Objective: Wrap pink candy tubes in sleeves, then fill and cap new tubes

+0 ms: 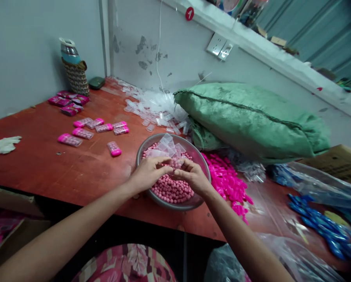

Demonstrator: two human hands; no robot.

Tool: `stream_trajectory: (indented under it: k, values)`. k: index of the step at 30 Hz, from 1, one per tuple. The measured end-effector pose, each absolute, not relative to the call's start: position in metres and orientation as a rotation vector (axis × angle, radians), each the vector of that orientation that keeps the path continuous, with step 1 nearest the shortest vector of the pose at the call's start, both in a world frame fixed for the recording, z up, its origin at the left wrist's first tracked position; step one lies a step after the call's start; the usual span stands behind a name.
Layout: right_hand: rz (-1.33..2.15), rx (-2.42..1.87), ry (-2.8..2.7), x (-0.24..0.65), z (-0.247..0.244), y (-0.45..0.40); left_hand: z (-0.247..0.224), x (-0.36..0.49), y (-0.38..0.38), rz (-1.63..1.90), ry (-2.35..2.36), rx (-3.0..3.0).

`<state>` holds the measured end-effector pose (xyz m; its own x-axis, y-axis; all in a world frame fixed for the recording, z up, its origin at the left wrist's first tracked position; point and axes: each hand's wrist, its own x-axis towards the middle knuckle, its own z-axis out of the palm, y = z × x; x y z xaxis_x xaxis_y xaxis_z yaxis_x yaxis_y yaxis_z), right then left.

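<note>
Over a grey metal bowl (139,154) full of round pink beads (172,190), my two hands meet fingertip to fingertip. My left hand (148,172) and my right hand (194,178) are both closed on a small clear plastic case (175,161) with pink beads in it, partly hidden by the fingers. Several empty clear cases (165,145) lie on the beads at the bowl's far side. To the right of the bowl is a heap of bright pink plastic caps (230,182). Filled clear cases with pink caps (82,133) lie on the table left of the bowl.
A large green sack (251,117) lies behind the bowl, beside a pile of clear cases (151,105). Blue plastic pieces (322,223) and clear bags are at the right. Pink packs (71,102) and a bottle in a woven sleeve (75,74) stand back left on the red table (104,172).
</note>
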<state>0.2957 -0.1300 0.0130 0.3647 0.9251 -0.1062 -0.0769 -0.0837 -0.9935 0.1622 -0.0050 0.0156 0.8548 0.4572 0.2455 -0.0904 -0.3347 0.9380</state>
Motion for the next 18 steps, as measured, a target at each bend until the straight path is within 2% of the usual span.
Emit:
stream_trajectory:
  k: [12,18]
  values:
    - [0.318,-1.737,-1.636,0.311,0.040,-0.166,0.009,0.182,-0.021,0.241,0.129,1.468]
    - [0.334,-1.758,-1.607,0.312,0.035,-0.170,0.005,0.187,-0.024,0.284,0.108,1.498]
